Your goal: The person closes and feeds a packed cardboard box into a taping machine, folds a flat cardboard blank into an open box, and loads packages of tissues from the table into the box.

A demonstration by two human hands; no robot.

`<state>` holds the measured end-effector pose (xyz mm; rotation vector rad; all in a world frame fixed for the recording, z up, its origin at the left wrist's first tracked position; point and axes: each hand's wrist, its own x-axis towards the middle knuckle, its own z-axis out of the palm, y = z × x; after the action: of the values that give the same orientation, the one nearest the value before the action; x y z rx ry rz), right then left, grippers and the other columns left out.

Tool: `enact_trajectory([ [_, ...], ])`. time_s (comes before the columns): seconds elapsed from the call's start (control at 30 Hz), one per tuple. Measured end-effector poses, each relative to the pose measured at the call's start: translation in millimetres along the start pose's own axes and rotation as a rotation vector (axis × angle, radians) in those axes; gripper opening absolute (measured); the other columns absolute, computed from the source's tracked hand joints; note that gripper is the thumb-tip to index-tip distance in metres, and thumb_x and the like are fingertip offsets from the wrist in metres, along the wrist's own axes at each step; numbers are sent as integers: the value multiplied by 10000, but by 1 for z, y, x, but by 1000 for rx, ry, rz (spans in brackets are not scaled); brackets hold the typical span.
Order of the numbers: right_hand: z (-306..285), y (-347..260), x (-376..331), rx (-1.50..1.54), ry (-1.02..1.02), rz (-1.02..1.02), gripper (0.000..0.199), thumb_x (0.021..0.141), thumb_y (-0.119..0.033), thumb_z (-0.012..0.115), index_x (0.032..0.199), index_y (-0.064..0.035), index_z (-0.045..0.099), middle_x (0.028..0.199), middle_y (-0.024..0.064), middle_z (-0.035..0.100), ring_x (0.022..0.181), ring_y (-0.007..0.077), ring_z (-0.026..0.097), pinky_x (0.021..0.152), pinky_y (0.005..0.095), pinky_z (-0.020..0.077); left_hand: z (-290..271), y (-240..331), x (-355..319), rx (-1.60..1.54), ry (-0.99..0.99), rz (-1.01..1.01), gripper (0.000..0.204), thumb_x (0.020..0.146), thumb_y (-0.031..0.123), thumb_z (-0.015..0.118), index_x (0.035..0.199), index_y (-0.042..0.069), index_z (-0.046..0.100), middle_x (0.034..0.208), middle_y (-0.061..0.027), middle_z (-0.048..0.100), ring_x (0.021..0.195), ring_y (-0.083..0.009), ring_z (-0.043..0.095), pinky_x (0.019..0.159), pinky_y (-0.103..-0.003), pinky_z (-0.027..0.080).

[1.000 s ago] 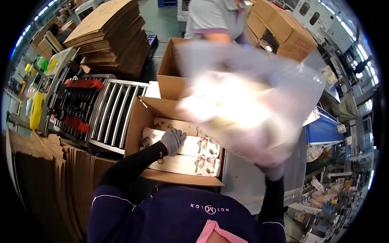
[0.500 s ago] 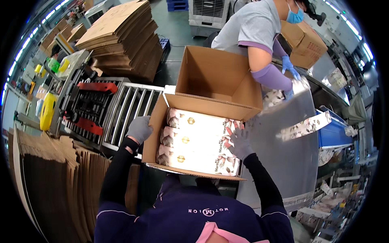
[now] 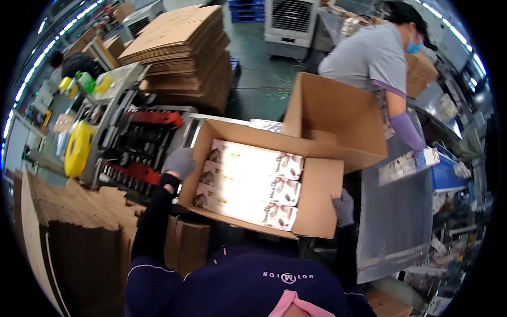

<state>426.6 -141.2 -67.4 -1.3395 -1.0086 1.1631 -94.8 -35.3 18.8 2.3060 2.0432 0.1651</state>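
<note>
An open cardboard carton point(image 3: 319, 196) lies tilted in front of me, its right flap folded outward. Inside, a layer of white packs point(image 3: 240, 182) printed with pink flowers and leaves sits in three rows; they look like wrapped tissue packs. My left hand point(image 3: 180, 162), in a grey glove, is closed on the carton's left edge, its fingertips partly hidden. Gripped by my gloved right hand point(image 3: 344, 208) is the outer edge of the right flap, thumb on top; the other fingers are hidden under it.
Behind stands an empty open carton point(image 3: 338, 113). A co-worker point(image 3: 364, 55) reaches for a printed pack strip point(image 3: 398, 168) at the metal table point(image 3: 396, 216). On the left are a roller machine with red bars point(image 3: 156, 117) and flattened cartons point(image 3: 84, 211); a cardboard stack point(image 3: 179, 47) rises beyond.
My right hand has left the packs for the right flap, now folded outward. The filled carton has shifted left and turned relative to the table. The co-worker's arm has moved to the strip.
</note>
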Motion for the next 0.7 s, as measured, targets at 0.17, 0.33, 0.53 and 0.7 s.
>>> enact_trajectory([
  [0.17,112,-43,-6,-1012,-646,-382,1092,781,-567,639,1448,103,93,1503,335,82,1431,404,76,1156,427,123,-25,74,20,5,-426,47,386,822,414,617,891,45,707,887,-173,692,866,-335,668,774,-406,532],
  [0.33,161,-36,-9,-1052,-1021,-280,1051,797,-692,529,1426,92,224,1445,345,231,1392,459,151,1149,477,126,16,107,16,0,-755,221,739,854,705,409,910,33,711,902,-184,691,903,-339,663,812,-410,500],
  [0.53,175,-81,41,-1152,-1267,-178,954,808,-689,510,1399,40,337,1387,285,384,1337,455,280,1119,497,196,26,106,43,42,-832,300,746,885,684,343,951,37,708,926,-184,689,934,-351,649,841,-405,485],
  [0.7,161,-5,25,-1510,-317,-477,987,807,-692,478,1426,53,286,1493,279,240,1404,427,173,1090,552,191,-30,125,93,-155,631,253,489,918,455,492,1162,33,530,876,-180,631,872,-322,600,720,-426,465],
])
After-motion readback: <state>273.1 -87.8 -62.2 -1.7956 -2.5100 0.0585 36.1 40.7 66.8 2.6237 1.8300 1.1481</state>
